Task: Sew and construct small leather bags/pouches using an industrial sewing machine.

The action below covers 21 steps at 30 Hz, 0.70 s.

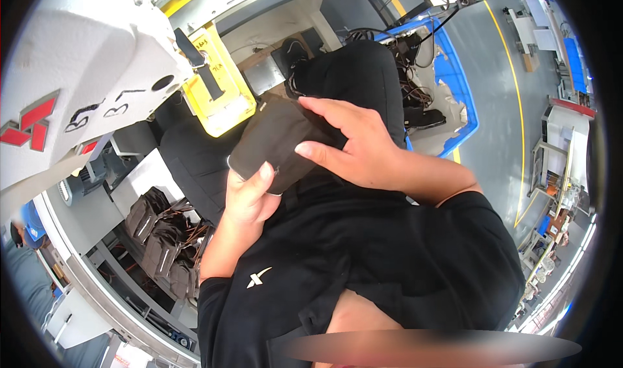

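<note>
A flat, dark brown-black fabric piece, pouch-like in shape, is held between my two hands above my lap. My left hand grips its near left end, thumb on top and the fingers hidden beneath. My right hand holds the right side, thumb and fingers apart along the upper face and edge. A small light tag shows at the piece's far end. Just beyond it lies a yellow tray with a black strap in it.
A white machine stands close on the left. Several dark fabric pieces with brown cords are heaped at lower left. To the right, a blue crate holds more dark pieces and cords. A metal plate lies by my foot.
</note>
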Motion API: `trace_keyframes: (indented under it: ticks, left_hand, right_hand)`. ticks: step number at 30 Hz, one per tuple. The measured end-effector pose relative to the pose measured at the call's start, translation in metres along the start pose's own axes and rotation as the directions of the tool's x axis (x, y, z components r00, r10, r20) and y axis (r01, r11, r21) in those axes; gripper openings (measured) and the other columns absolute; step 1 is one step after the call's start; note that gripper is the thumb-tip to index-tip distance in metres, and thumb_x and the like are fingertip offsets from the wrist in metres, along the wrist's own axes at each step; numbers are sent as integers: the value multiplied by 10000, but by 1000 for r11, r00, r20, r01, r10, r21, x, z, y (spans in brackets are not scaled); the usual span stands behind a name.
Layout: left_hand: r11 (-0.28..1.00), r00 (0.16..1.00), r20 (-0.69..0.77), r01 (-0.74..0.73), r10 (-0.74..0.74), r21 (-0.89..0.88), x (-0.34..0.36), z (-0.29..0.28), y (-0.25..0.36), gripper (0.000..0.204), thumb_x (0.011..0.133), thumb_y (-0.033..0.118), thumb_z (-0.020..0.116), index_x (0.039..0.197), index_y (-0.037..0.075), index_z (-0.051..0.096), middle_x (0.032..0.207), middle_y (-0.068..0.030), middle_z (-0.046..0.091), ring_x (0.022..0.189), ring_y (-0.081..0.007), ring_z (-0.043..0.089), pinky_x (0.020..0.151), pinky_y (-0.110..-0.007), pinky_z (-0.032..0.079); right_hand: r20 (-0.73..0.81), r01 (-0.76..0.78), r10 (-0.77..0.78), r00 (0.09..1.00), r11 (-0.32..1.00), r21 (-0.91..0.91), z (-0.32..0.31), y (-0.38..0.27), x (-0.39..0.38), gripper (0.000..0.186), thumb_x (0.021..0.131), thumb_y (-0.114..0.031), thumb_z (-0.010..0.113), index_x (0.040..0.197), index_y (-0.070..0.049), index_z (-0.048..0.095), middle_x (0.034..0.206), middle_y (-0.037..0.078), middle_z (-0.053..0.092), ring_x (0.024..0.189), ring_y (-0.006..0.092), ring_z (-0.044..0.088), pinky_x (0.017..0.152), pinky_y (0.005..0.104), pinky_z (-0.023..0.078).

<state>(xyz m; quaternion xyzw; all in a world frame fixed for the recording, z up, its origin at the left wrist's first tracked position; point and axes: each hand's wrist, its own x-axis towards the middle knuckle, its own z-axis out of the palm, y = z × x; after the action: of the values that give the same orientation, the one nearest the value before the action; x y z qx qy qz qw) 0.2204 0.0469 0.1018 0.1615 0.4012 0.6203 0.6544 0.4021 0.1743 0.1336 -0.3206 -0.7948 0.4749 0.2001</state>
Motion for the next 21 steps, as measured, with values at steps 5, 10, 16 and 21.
trace_keyframes:
  ticks: [5,10,16,21]
  left_hand:
    - [963,969,188,-113,161,-243,6,4,-7,885,868,335,821,1508,-80,372,1488,-205,506,1359,-318,527,1143,-456,430]
    - [990,976,211,-15,45,-140,12,5,0,754,922,239,738,1512,-59,375,1482,-194,510,1347,-315,536,1133,-458,440]
    - [985,970,244,33,9,-169,14,4,-2,683,967,224,652,1526,-37,360,1483,-182,508,1359,-321,520,1144,-471,425]
    - [888,927,358,70,110,-454,14,3,3,750,1052,427,538,1584,-13,245,1603,-204,365,1469,-364,393,1201,-511,348]
  right_hand:
    - [-74,9,-9,997,1000,-1,8,6,-7,534,931,-321,755,1307,33,620,1119,206,713,938,332,715,771,363,569]
    - [-185,103,-101,978,995,1,9,0,-5,432,939,-277,755,1242,17,665,1056,206,724,903,318,723,759,351,570]
    - [-248,102,-109,963,994,-39,4,-8,3,326,961,-281,729,1105,11,709,916,178,718,766,323,708,667,363,558]
    - [-137,83,-104,985,985,-154,-5,-7,2,312,989,-291,687,861,-10,639,704,154,610,624,352,603,553,410,466]
